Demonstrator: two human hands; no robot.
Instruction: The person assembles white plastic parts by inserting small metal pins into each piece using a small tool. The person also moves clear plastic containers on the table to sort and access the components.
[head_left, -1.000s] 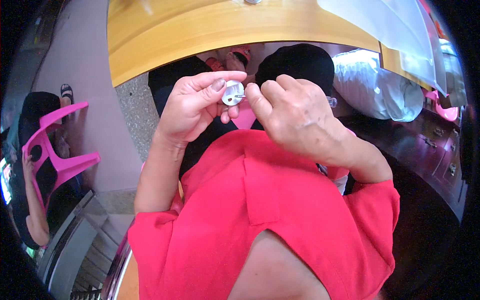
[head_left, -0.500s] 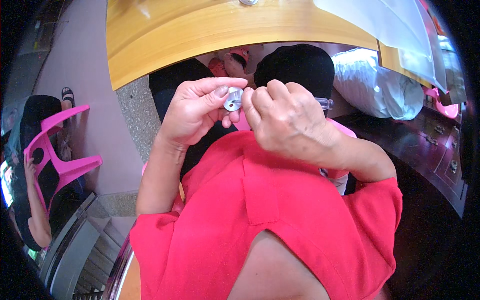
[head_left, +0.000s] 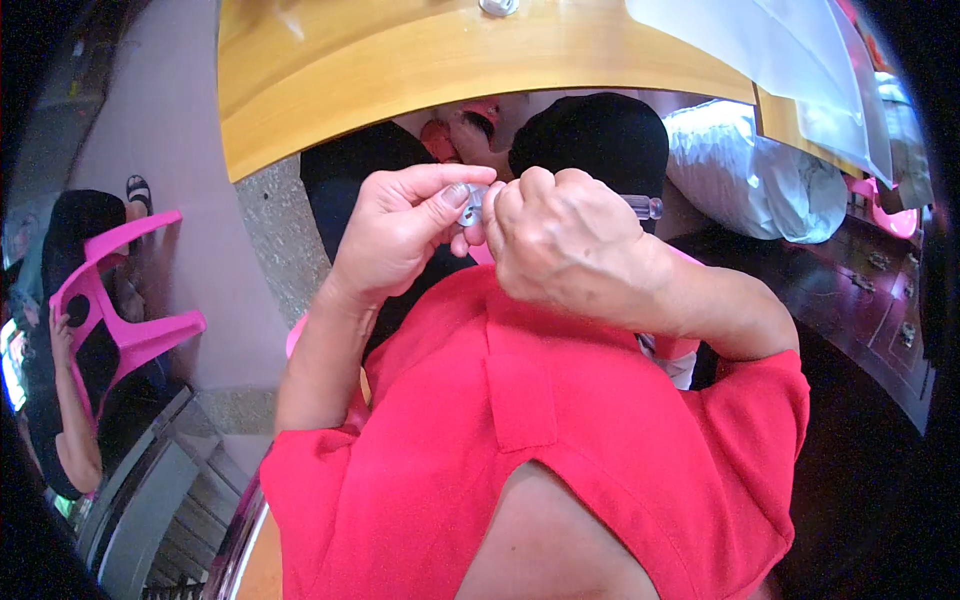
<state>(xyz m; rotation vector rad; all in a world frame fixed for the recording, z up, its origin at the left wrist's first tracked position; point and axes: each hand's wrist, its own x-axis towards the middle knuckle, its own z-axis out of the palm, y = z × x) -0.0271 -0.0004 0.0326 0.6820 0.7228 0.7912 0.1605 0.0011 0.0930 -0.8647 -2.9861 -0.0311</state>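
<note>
Pinching a small grey metal part [head_left: 471,204] between my left hand's [head_left: 400,235] thumb and forefinger, held in the air just below the wooden desk's near edge [head_left: 420,95]. My right hand [head_left: 560,245], fist curled shut around a clear-handled tool [head_left: 645,207], touches it from the right; tool axis runs left-right.

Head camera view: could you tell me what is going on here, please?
A person in a red shirt holds both hands close together in front of the chest. The left hand pinches a small silvery-white part between thumb and fingers. The right hand closes over it and grips a clear-handled tool. A curved wooden table edge lies beyond, and a pink plastic chair stands at the left.
</note>
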